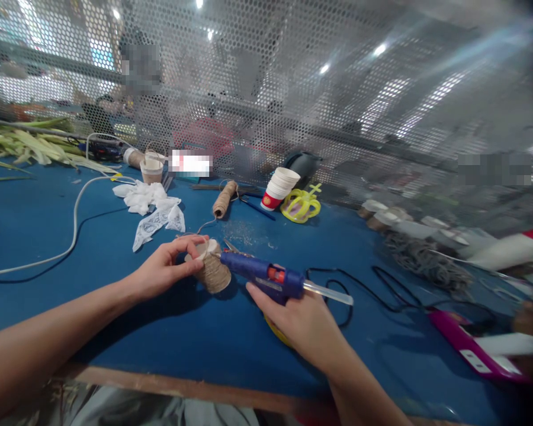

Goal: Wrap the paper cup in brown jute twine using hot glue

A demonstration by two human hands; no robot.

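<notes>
My left hand [173,264] pinches the rim of a paper cup [215,273] wrapped in brown twine. The cup is tilted above the blue table. In my right hand [304,319] is a blue hot glue gun [263,273], with a clear glue stick [331,292] sticking out of its back. The gun's nozzle points left and meets or nearly meets the wrapped cup near its rim; exact contact cannot be made out. A strand of twine runs from my left fingers up to a twine roll [223,201]. Metal blades, partly hidden, lie behind the cup.
Stacked paper cups [281,186] and a yellow crown-shaped piece [300,205] stand at the back. White crumpled gloves [148,204] and a white cable [75,228] lie left. At right are a black cord [386,299], a magenta power strip [475,349] and a grey cord pile [426,260].
</notes>
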